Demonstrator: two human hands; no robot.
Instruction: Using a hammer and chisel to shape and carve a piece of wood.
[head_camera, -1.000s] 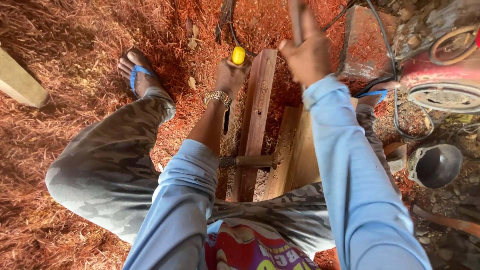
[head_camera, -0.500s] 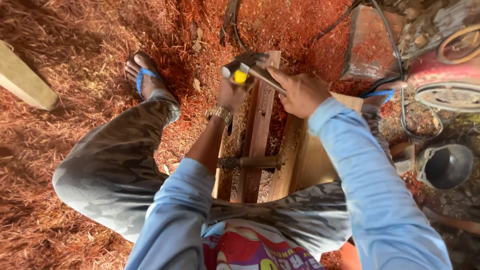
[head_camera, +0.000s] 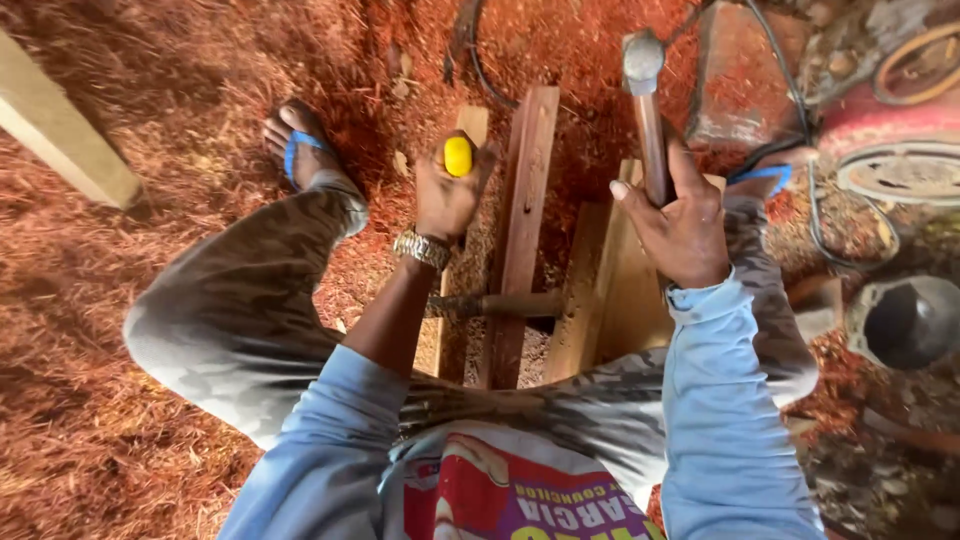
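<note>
My left hand (head_camera: 447, 195) is closed around a chisel with a yellow-capped handle (head_camera: 458, 156), held upright over a pale wooden piece beside a long reddish plank (head_camera: 522, 230). My right hand (head_camera: 680, 222) grips the wooden handle of a hammer, raised so that its metal head (head_camera: 642, 60) points away from me. A second hammer or mallet (head_camera: 500, 304) lies crosswise on the planks between my knees. A wristwatch (head_camera: 421, 248) sits on my left wrist. I am crouching over the planks, with a blue sandal (head_camera: 297, 148) on my left foot.
Red sawdust and shavings (head_camera: 150, 120) cover the ground. A pale timber beam (head_camera: 62, 130) lies at the left edge. A black cable (head_camera: 480, 60) runs at the top. A machine with a round wheel (head_camera: 900, 175) and a dark round pot (head_camera: 905, 322) stand on the right.
My right hand came down with the hammer onto the yellow chisel cap half a second ago and has now lifted it again. My left hand stays on the chisel.
</note>
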